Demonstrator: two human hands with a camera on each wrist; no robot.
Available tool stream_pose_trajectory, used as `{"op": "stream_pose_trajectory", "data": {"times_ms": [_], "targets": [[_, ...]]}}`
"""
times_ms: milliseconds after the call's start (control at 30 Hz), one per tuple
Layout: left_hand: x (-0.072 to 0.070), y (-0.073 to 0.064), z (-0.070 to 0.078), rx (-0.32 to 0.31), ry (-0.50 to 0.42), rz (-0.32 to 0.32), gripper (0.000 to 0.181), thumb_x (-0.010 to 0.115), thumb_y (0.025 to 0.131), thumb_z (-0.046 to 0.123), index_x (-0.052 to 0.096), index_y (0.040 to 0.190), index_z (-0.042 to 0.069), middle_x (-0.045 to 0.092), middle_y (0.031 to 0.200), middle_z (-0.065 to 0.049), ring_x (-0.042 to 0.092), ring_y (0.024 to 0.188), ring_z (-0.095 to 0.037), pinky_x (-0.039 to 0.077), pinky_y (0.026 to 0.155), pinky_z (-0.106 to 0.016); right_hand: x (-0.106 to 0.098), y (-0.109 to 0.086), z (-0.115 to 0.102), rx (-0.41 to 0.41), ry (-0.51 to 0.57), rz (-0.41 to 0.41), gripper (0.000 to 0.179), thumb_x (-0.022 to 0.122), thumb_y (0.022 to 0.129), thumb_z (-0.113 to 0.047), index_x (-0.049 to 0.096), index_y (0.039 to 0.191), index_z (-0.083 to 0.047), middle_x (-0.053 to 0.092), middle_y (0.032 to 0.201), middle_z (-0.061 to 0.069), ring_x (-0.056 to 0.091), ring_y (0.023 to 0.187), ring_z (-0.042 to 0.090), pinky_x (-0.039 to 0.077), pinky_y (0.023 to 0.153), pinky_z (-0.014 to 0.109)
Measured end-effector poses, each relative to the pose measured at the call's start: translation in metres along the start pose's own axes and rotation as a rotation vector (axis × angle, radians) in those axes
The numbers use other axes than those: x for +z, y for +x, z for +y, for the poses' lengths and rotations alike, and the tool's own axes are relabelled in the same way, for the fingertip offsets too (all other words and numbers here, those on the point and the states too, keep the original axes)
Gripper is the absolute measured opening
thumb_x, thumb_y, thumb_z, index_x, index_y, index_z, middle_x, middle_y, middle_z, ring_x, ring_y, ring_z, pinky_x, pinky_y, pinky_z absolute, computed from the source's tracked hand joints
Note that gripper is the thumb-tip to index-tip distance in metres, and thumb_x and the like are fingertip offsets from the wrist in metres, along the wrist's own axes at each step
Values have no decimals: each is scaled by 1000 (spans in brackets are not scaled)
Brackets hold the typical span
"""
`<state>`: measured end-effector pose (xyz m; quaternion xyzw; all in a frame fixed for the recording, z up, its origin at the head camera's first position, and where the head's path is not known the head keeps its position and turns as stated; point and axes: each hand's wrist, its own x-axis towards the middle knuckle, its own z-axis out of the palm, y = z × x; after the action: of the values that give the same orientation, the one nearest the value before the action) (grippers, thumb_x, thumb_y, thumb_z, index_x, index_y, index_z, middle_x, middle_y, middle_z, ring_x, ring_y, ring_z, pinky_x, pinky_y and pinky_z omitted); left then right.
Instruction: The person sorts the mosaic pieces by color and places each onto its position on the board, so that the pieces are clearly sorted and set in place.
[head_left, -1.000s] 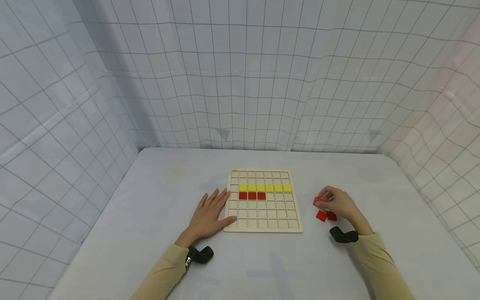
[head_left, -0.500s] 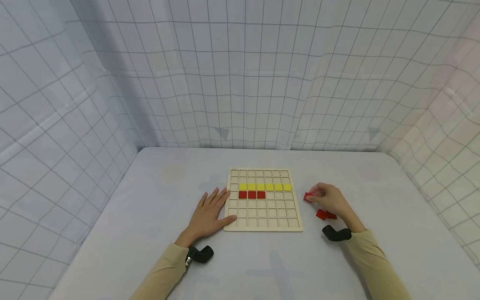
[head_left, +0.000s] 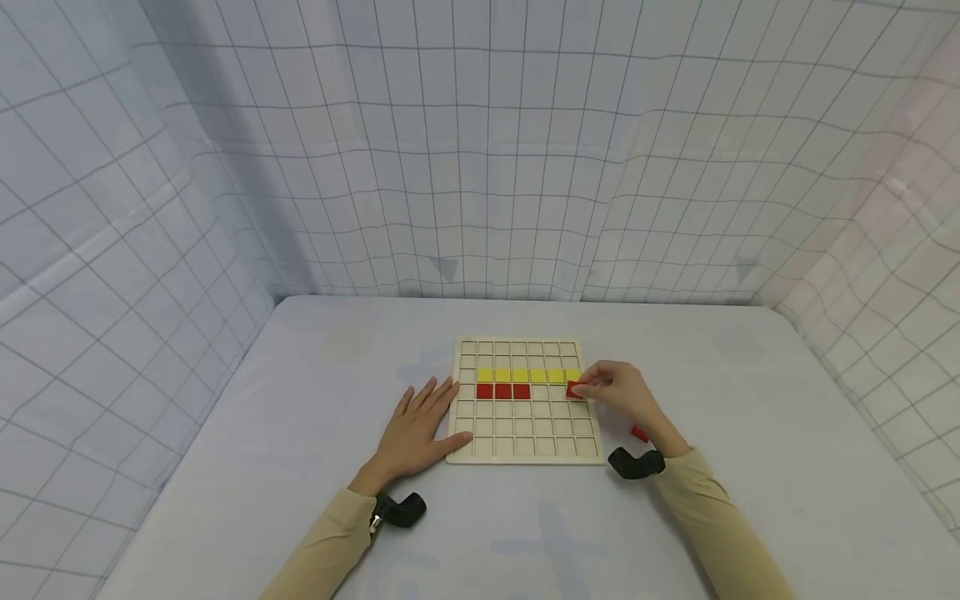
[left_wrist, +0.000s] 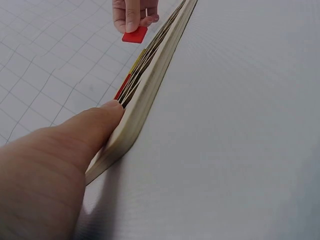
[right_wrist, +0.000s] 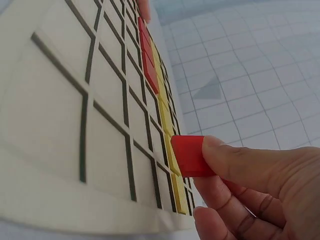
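Observation:
A pale grid board (head_left: 527,458) with square recesses lies on the table. One of its rows holds several yellow tiles (head_left: 521,376), and the row in front of that has three red tiles (head_left: 503,391) at its left. Between thumb and fingers my right hand (head_left: 621,390) pinches a red square tile (right_wrist: 190,156), held above the board's right side. My left hand (head_left: 415,433) lies with fingers spread at the board's left edge, its thumb (left_wrist: 100,122) resting on the rim.
A loose red tile (head_left: 640,433) lies on the table right of the board, partly hidden by my right wrist. Black wrist cameras sit on both wrists. A white gridded curtain (head_left: 480,167) stands behind the table.
My right hand has carried the red tile leftward from the loose tiles to over the board's right columns. The left hand has stayed in place.

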<state>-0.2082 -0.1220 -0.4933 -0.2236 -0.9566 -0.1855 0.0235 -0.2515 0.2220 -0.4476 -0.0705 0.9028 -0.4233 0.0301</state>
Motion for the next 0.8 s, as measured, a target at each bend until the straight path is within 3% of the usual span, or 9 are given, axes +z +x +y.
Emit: {"op": "stream_pose_trajectory", "data": {"times_ms": [467,800], "targets": [[0,-1,0,8,3,14,85,51,88,61,26,151,10,22,155,-5,10,143,-26,0,112,-49,26,10,-16,-79,8,-15,10,72,85,-13,71,90,-4,68,83,1,60,74,15,47,66,30],[0,0,1,6,4,12,85,50,88,62,27,151,10,22,155,-5,9,143,-25,1,112,-49,35,13,-23,-71,-37,-25,7,72,85,-12,72,90,-7,68,86,0,59,77,15,48,69,30]]}}
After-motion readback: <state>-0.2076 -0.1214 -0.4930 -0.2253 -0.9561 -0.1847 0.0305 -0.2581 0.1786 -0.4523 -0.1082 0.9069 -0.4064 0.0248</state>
